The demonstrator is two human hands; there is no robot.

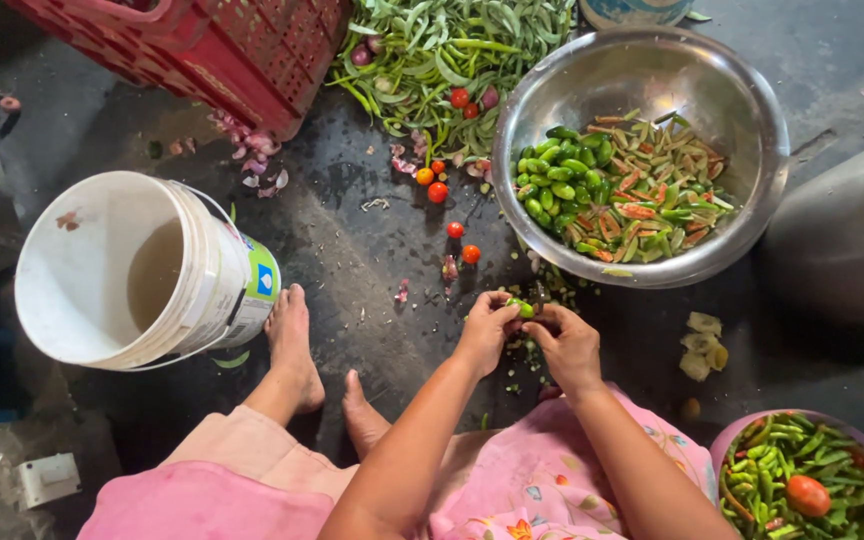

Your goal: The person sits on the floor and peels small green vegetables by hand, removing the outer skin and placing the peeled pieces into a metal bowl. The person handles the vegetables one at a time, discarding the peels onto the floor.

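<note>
My left hand [486, 328] and my right hand [565, 345] meet over the dark floor, just below a large steel bowl [752, 160]. Between their fingertips is a small green vegetable piece [523, 309], pinched by the left fingers. A thin dark tool, likely a knife, shows at the right fingers, mostly hidden. The bowl holds cut green and orange-tinged pieces [622, 195]. Green scraps lie on the floor under my hands.
A pile of green pods [452, 50] lies at the top, with small red tomatoes [438, 190] scattered near it. A white bucket [82, 270] stands left, a red crate [232, 50] top left. A pink bowl of green vegetables [812, 480] sits bottom right. My bare feet [292, 345] rest by the bucket.
</note>
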